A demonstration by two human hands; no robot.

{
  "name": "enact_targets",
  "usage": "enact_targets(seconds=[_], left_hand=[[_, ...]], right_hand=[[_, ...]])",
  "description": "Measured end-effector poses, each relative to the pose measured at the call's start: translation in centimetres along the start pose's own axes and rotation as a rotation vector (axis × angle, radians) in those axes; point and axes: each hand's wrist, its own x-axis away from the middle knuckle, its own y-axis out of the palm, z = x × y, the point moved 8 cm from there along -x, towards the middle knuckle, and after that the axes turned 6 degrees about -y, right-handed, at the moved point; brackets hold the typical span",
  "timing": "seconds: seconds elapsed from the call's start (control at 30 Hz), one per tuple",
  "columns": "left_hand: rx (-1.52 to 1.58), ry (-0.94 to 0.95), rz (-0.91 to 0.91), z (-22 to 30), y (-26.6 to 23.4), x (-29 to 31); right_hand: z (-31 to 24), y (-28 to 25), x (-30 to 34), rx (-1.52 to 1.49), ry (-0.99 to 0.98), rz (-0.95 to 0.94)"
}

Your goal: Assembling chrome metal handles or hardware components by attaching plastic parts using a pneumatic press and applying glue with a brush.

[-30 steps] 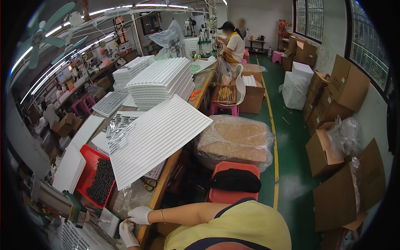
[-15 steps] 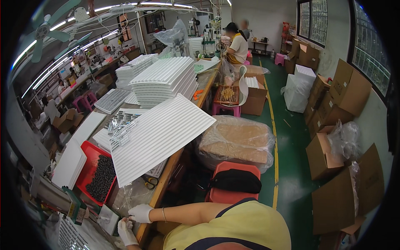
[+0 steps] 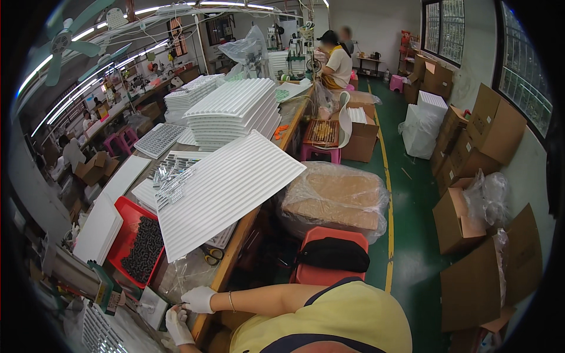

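My right hand (image 3: 200, 299), in a white glove with a bangle on its wrist, reaches to the bench edge, fingers pinched together. Just below it my left hand (image 3: 178, 327), also gloved, has curled fingers meeting the right fingertips. Something small and dark seems to sit between them, too small to name. Beside both hands lies a pale flat plate (image 3: 152, 308) at the foot of a green bench machine (image 3: 108, 294). A red bin (image 3: 122, 207) full of small dark cylindrical pieces (image 3: 144, 250) stands beyond. Right of it, a white ridged sheet (image 3: 235, 191) carries loose shiny metal rods (image 3: 172, 181).
Scissors (image 3: 212, 255) lie near the bench edge. Stacked ridged trays (image 3: 232, 112) stand farther along. A black bag (image 3: 333, 255) rests on a red stool (image 3: 321, 278), beside a plastic-wrapped carton (image 3: 334, 197). Open cartons (image 3: 477, 291) line the right wall. A co-worker (image 3: 336, 65) sits at the back.
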Motion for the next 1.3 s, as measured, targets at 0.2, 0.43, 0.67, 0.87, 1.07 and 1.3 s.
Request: enact_targets(seconds=[0.2,0.43,0.67,0.87,1.07,1.3], left_hand=[[0.007,0.000,-0.015,0.30,0.13,0.46],[0.028,0.007,-0.038,0.08,0.36,-0.08],[0.003,-0.012,-0.043,-0.01,0.24,0.02],[0.009,0.004,-0.030,0.06,-0.04,0.13],[0.017,-0.005,-0.002,0.32,0.22,0.40],[0.017,-0.008,-0.028,-0.09,0.01,0.00]], right_hand=[[0.01,0.23,0.03,-0.007,-0.002,0.004],[0.17,-0.11,-0.10,0.001,-0.003,0.013],[-0.12,-0.24,0.16,-0.003,-0.007,-0.001],[-0.23,-0.11,0.11,0.007,-0.007,-0.001],[-0.15,-0.18,0.12,0.007,-0.002,0.006],[0.03,-0.06,0.05,0.001,-0.003,0.016]])
